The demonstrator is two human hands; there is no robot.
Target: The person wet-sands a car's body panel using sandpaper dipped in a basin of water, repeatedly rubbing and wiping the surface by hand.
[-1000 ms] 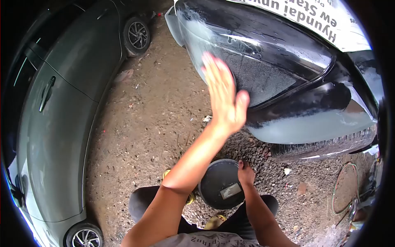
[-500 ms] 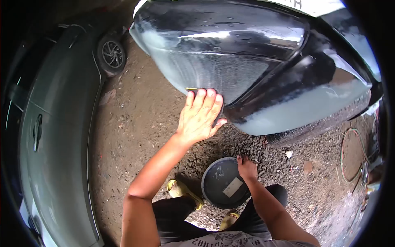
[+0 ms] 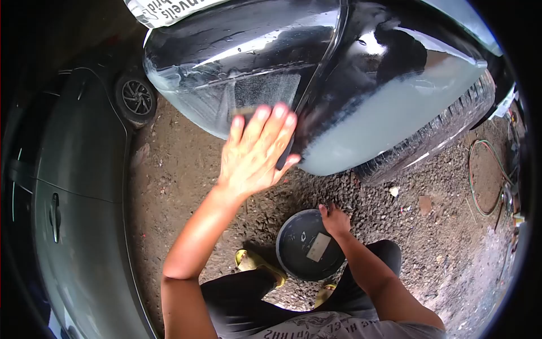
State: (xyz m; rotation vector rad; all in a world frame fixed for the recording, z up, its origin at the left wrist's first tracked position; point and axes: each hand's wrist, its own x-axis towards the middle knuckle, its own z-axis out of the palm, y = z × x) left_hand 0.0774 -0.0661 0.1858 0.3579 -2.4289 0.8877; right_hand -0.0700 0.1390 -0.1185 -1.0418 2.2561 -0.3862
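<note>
Against the front corner of a black car point(image 3: 282, 37), my left hand point(image 3: 254, 148) lies palm down over a dark sanding block point(image 3: 285, 157). The block's edge shows beside my thumb; the rest is hidden under the palm. Around the fingertips the bumper point(image 3: 192, 104) is dull grey with wet, milky streaks. Lower down, my right hand point(image 3: 337, 220) grips the rim of a round black basin point(image 3: 293, 257) between my knees. Inside the basin is a pale rectangular piece point(image 3: 319, 247).
A grey-green car point(image 3: 84, 169) stands along the left. The black car's fender point(image 3: 361, 124) has a matte grey patch above its tire point(image 3: 435, 135). A hose point(image 3: 472, 175) lies at right on the gravel point(image 3: 372, 203). Printed covering point(image 3: 169, 11) sits on the hood.
The view has shifted, bringing the car lower and leftward. My left hand has slid along the bumper with the sanding block. My right hand stays on the basin's rim.
</note>
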